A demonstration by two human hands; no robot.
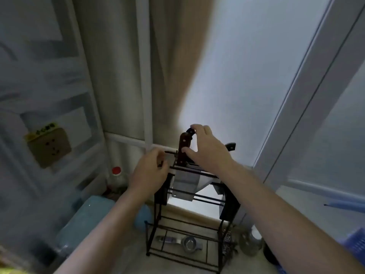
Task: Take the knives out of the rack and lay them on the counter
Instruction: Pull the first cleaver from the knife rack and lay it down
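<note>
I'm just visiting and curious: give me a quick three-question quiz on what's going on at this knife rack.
1. True or false: the left hand grips the black wire rack at its top left corner.
2. Which does the right hand reach for? A) the brown-handled knife B) the red-capped bottle C) the wall socket
3. Fill in: the broad blade is still ____ the rack.

Key: 1 true; 2 A; 3 in.
</note>
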